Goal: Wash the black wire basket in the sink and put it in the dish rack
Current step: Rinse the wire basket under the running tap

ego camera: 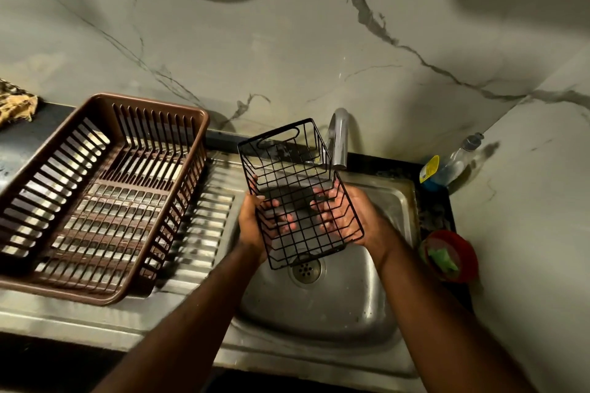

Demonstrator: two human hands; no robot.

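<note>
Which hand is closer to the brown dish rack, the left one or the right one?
Left. The left hand holds the black wire basket on the side facing the brown dish rack; the right hand holds the far side, over the sink.

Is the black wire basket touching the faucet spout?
Cannot tell. In the head view the far corner of the black wire basket overlaps the faucet, but one view shows neither contact nor gap. Both hands hold the basket.
</note>
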